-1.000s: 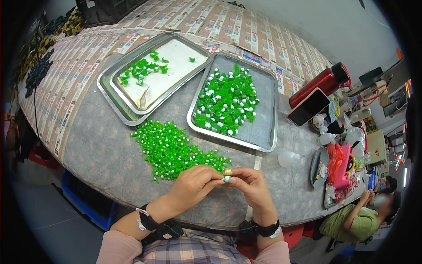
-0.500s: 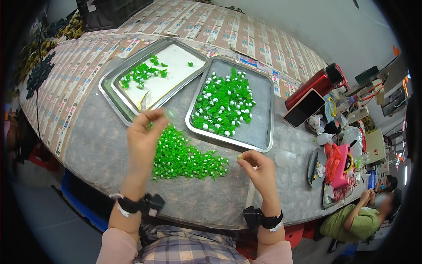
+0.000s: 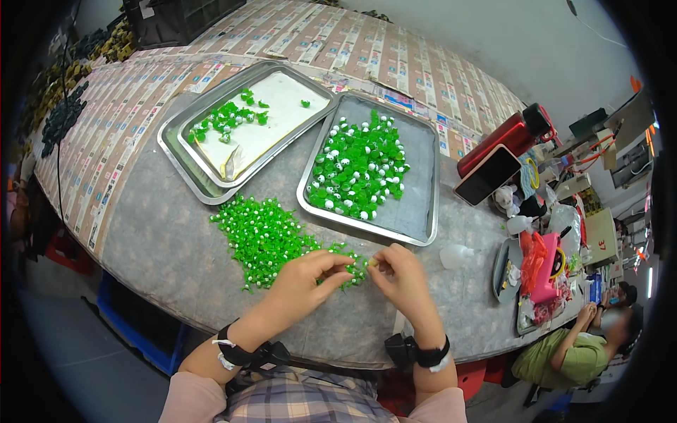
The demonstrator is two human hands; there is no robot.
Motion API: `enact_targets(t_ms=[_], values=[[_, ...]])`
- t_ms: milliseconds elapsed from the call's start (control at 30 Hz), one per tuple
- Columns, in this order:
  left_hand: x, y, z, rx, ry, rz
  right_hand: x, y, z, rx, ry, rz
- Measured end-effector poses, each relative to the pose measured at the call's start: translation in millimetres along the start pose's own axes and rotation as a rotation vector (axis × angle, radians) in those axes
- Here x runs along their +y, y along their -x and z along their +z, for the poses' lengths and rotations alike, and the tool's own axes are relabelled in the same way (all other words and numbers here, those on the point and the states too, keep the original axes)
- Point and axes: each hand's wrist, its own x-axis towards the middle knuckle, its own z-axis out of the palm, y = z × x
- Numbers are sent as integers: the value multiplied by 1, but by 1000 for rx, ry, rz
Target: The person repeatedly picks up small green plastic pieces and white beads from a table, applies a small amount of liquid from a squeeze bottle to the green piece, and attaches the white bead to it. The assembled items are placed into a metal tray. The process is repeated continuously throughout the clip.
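Just above the front edge of a heap of small green plastic pieces with white dots point(image 3: 264, 236), my two hands face each other. My left hand point(image 3: 303, 282) has its thumb and forefinger curved and apart, with nothing visible between them. Thumb and forefinger of my right hand point(image 3: 405, 278) are pinched on a small pale yellowish piece point(image 3: 372, 262), mostly covered by the fingertips. Beyond them, a metal tray point(image 3: 423, 190) holds many green pieces with white eye-like balls point(image 3: 356, 166). To its left, a white-lined tray point(image 3: 282, 84) holds fewer green pieces point(image 3: 229, 116).
A translucent white bottle point(image 3: 457, 256) lies right of my right hand. Farther right are a phone point(image 3: 488, 174) leaning on a red flask point(image 3: 504, 141), a pink container point(image 3: 544, 264) and assorted clutter. A person in green point(image 3: 568, 356) sits at the right. A black crate point(image 3: 180, 21) stands far left.
My left hand has come down and right from beside the left tray, where a blurred greenish thing was at its fingertips. My right hand has shifted slightly left, still pinching.
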Motion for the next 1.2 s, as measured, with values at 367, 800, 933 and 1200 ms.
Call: enact_targets(t_ms=[367, 800, 933, 1200], values=[[-7, 10, 3, -87, 754, -326, 6, 41, -46, 732, -96, 86], [-18, 3, 1, 16, 986, -427, 55, 33, -48, 665, -554, 347], [-19, 4, -3, -5, 1083, -428, 4, 37, -54, 639, -614, 151], [-23, 5, -4, -53, 1187, -414, -55, 7, -27, 845, -676, 31]])
